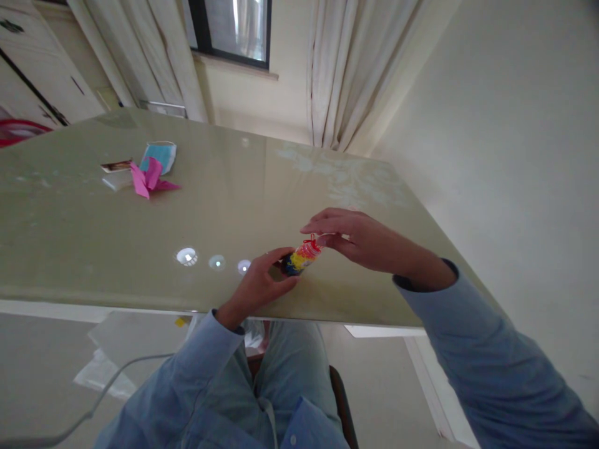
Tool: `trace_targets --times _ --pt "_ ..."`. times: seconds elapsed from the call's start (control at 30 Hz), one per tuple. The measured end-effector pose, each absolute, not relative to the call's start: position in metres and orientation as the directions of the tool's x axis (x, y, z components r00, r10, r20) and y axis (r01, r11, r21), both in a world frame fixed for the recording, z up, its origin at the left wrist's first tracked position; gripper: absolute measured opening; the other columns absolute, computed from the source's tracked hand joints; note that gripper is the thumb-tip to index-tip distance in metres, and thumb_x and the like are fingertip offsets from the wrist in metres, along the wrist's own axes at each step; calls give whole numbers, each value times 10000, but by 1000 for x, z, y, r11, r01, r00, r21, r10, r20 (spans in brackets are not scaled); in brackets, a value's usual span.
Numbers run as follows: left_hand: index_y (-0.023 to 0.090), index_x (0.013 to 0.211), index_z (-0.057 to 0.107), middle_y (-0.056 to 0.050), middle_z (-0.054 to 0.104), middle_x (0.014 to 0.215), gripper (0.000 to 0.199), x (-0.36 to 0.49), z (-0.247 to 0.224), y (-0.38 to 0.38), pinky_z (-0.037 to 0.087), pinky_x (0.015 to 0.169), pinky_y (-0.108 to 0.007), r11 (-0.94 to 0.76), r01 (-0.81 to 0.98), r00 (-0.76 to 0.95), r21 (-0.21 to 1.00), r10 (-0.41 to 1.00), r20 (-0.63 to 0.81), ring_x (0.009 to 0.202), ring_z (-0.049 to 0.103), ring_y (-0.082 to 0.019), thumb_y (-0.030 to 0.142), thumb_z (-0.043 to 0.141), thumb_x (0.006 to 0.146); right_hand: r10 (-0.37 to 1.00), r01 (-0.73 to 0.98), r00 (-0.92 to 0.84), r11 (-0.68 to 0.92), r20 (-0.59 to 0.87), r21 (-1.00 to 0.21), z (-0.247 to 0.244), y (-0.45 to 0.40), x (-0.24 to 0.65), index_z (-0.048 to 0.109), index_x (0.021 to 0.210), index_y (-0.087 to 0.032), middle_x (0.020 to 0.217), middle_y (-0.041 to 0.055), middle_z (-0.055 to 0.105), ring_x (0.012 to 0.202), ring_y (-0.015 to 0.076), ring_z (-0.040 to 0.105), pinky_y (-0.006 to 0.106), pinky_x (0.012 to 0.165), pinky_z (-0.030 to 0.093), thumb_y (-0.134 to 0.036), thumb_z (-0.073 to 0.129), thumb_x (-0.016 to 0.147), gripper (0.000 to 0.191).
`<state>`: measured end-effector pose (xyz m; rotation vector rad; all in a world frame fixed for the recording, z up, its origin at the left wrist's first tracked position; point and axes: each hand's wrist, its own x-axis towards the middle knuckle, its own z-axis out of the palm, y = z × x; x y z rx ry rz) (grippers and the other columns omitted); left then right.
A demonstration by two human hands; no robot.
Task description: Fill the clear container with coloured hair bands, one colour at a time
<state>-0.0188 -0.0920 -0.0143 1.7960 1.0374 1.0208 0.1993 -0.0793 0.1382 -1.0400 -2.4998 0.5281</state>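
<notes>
A small bottle-shaped object point(305, 254), red at the top, yellow in the middle and dark blue at the bottom, is tilted just above or on the table; I cannot tell which. A little red string or bow stands at its upper end. My left hand point(262, 280) grips the dark lower end between thumb and fingers. My right hand point(349, 234) reaches over the red end with its fingers stretched out. Its thumb tip is at the red top, touching or very near it, and a gap shows between thumb and fingers.
A pink folded-paper piece point(150, 178), a blue face mask point(161, 156), a small picture card point(116, 166) and a clear packet point(116, 181) lie at the back left of the glossy table point(224, 206). A wall point(505, 156) rises beyond the table's right edge. A cable point(107, 386) runs at lower left.
</notes>
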Motion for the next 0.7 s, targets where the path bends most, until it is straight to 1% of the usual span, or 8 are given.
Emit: trace_targets --times 0.07,0.17,0.27,0.47,0.6,0.7 --pt "171 1224 677 -89 764 1139 517 -19 -14 -92 587 903 -359 -336 255 338 907 909 242 953 725 -225 279 777 729 719 576 -663 667 207 -473 137 -80 198 777 1087 -235 1102 88 741 1022 201 672 346 931 506 -207 601 952 224" --pt "169 1228 674 -92 760 1148 526 -19 -14 -92 584 909 -364 -337 254 337 907 909 244 959 721 -227 283 782 726 739 577 -629 653 243 -491 136 -83 199 798 988 -230 1006 75 738 929 184 677 312 851 517 -224 634 943 170" --pt "158 1239 668 -104 752 1171 533 -19 -14 -92 579 920 -376 -324 255 335 911 913 231 972 717 -229 286 777 734 755 586 -596 642 274 -495 132 -87 201 800 959 -223 934 65 725 854 170 669 293 792 513 -241 654 937 149" --pt "164 1230 670 -102 752 1171 515 -19 -13 -92 581 916 -377 -322 243 339 915 912 231 974 718 -229 276 774 738 735 580 -603 671 310 -462 128 -96 203 765 1004 -200 960 80 743 881 176 670 298 816 505 -230 591 979 179" --pt "156 1237 663 -107 747 1183 523 -20 -14 -92 578 931 -379 -327 230 345 917 908 237 988 717 -231 275 778 740 767 643 -548 642 333 -418 128 -99 203 727 1122 -176 978 87 729 812 165 650 298 795 511 -279 613 975 213" --pt "160 1235 660 -101 752 1172 521 -20 -16 -91 578 933 -380 -327 218 344 920 907 241 992 719 -233 274 779 740 763 662 -560 647 323 -379 125 -100 202 721 1172 -177 1058 107 709 906 189 664 326 847 520 -328 624 973 268"
